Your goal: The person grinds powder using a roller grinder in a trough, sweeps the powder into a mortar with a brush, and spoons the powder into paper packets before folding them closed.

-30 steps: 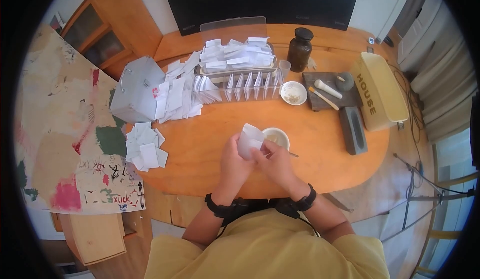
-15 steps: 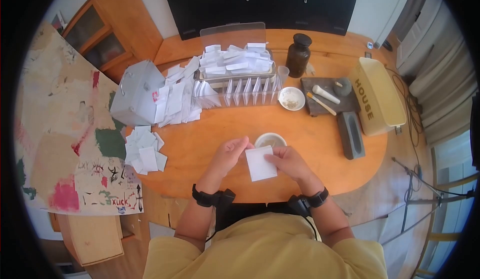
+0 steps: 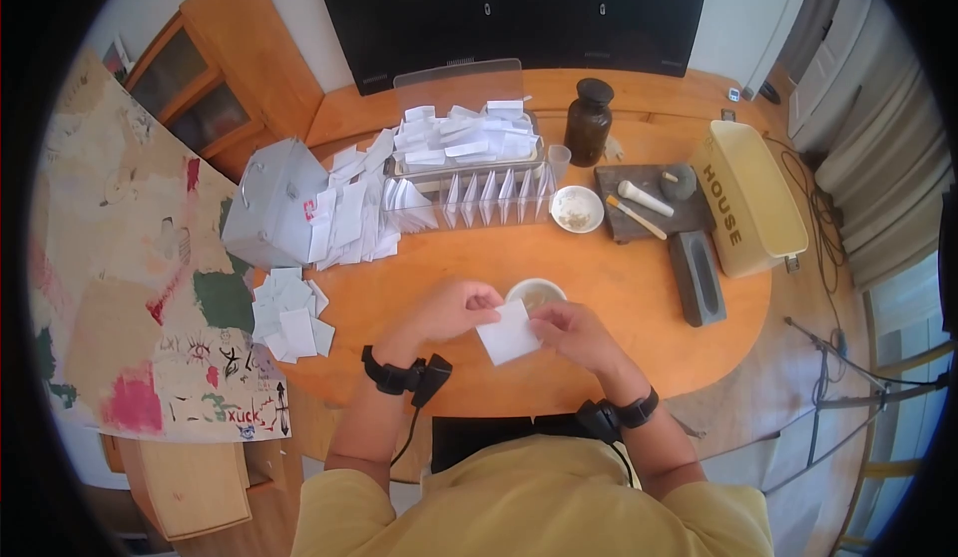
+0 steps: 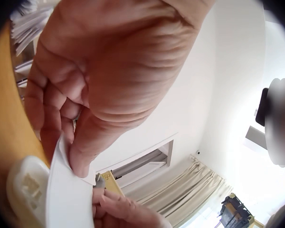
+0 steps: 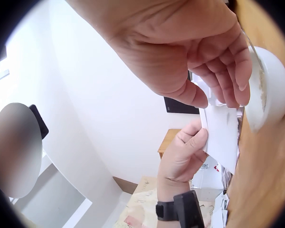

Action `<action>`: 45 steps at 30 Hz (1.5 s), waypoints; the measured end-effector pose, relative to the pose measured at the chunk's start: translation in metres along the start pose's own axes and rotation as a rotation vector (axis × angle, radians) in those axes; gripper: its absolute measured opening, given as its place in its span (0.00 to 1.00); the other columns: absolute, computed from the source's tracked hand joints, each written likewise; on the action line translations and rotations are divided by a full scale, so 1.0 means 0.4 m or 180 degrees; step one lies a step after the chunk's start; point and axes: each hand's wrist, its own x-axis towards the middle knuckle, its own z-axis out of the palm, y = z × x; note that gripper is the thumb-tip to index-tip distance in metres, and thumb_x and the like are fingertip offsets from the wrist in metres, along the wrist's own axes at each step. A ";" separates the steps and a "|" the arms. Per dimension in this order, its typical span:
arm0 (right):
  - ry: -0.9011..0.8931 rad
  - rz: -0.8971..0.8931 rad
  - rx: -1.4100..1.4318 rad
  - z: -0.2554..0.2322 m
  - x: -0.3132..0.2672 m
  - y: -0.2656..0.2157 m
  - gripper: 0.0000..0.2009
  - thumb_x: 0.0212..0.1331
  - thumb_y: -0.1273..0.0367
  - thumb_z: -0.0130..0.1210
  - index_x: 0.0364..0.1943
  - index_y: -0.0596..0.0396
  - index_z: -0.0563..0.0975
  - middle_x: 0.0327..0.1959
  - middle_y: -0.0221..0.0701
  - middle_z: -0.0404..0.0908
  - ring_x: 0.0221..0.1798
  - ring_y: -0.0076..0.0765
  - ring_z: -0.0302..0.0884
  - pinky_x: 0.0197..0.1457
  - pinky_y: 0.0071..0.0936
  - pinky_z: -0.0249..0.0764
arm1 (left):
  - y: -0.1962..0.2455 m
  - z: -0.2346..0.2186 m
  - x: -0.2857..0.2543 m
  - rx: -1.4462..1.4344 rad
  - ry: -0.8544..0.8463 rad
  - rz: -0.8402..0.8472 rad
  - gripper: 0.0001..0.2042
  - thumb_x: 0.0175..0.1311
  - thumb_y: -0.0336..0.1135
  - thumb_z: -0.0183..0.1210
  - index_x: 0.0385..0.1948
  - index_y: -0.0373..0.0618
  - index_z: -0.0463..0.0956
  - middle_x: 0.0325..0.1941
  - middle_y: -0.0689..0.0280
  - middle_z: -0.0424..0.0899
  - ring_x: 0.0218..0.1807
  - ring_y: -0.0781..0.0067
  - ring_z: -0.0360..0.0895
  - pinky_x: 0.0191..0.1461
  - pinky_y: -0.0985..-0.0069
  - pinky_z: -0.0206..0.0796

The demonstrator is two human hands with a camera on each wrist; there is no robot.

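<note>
Both hands hold a small white paper packet (image 3: 509,333) over the near part of the table. The left hand (image 3: 461,309) pinches its upper left corner; in the left wrist view the thumb of that hand (image 4: 104,71) presses a folded edge of the paper (image 4: 69,199). The right hand (image 3: 581,335) pinches the upper right side, and in the right wrist view the fingers of this hand (image 5: 194,57) and its thumb grip one end of the packet (image 5: 221,135). Just beyond the hands stands a white bowl (image 3: 555,287) with pale contents, partly hidden by them.
Loose white packets (image 3: 291,319) lie at the left, beside a silver case (image 3: 271,203). Behind are a clear rack of packets (image 3: 479,203), a dark jar (image 3: 589,123) and a small dish (image 3: 578,209). A dark stone block (image 3: 697,278) and a cream HOUSE bin (image 3: 743,198) stand right.
The left hand, off to the side of the paper half a second ago, now pinches its corner. The paper has turned and risen slightly, with the right hand still holding it.
</note>
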 end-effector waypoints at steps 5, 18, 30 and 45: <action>0.0786 -0.0321 -0.0098 -0.009 -0.040 0.008 0.08 0.61 0.68 0.58 0.39 0.59 0.80 0.27 0.24 0.81 0.27 0.15 0.72 0.33 0.17 0.71 | 0.024 -0.176 0.093 0.0436 0.1074 -0.0034 0.07 0.60 0.29 0.62 0.37 0.37 0.78 0.30 0.69 0.82 0.30 0.82 0.76 0.35 0.80 0.69; 0.0869 -0.0209 -0.0312 -0.029 -0.103 0.016 0.09 0.61 0.67 0.58 0.38 0.58 0.79 0.25 0.24 0.79 0.25 0.16 0.70 0.31 0.18 0.70 | 0.075 -0.279 0.312 0.1765 0.2201 -0.0343 0.10 0.47 0.35 0.64 0.30 0.41 0.83 0.31 0.56 0.85 0.37 0.59 0.83 0.44 0.69 0.73; 0.0845 -0.0214 -0.0336 -0.031 -0.106 0.013 0.09 0.61 0.66 0.58 0.38 0.58 0.79 0.25 0.27 0.81 0.25 0.19 0.74 0.31 0.19 0.72 | 0.118 -0.317 0.344 0.1860 0.1901 -0.0579 0.10 0.45 0.34 0.65 0.30 0.41 0.84 0.33 0.52 0.85 0.38 0.55 0.82 0.46 0.69 0.73; 0.0852 -0.0165 -0.0234 -0.033 -0.123 0.011 0.08 0.62 0.67 0.58 0.38 0.57 0.80 0.25 0.18 0.77 0.27 0.11 0.65 0.31 0.14 0.66 | 0.072 -0.223 0.354 0.1973 0.2680 0.0154 0.08 0.53 0.32 0.60 0.33 0.41 0.82 0.28 0.58 0.85 0.32 0.63 0.83 0.39 0.70 0.73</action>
